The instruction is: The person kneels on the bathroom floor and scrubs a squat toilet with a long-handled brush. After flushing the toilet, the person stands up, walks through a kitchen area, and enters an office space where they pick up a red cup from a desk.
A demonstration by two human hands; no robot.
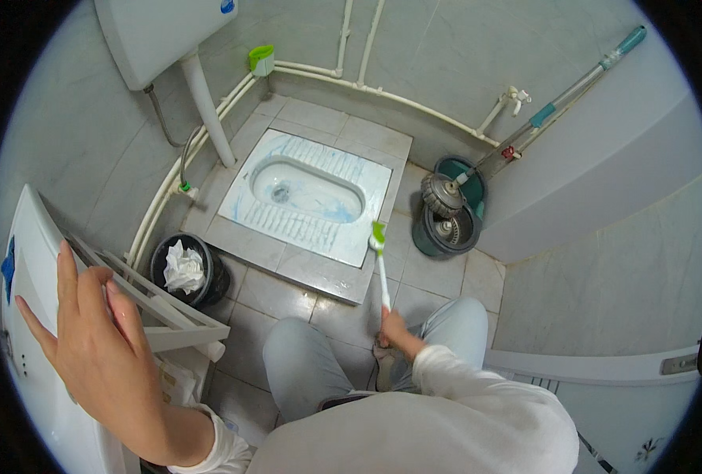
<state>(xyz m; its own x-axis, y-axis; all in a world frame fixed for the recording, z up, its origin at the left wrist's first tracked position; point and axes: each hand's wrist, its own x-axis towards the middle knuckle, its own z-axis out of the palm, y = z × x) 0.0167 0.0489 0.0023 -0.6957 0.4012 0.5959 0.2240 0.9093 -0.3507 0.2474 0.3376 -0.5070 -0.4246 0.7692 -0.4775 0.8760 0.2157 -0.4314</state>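
My right hand (393, 330) grips the handle of a white and green toilet brush (383, 275). The brush's green-tipped head is at the near right edge of a white squat toilet (303, 237); whether it touches the rim I cannot tell. Blue streaks of liquid mark the ribbed footrests and the bowl (321, 198). My left hand (105, 349) is raised at the left with its fingers apart and nothing in it. Behind it, in this view, is a white washbasin (40, 260) with a blue cloth (8, 269) on its rim.
A black bin (218, 278) with crumpled white paper stands beside the raised tiled platform. To the right, a mop (446, 195) leans in a dark green spin bucket (437, 243). Overhead left hangs a cistern (161, 35). A green and white holder (261, 61) sits in the corner by pipes.
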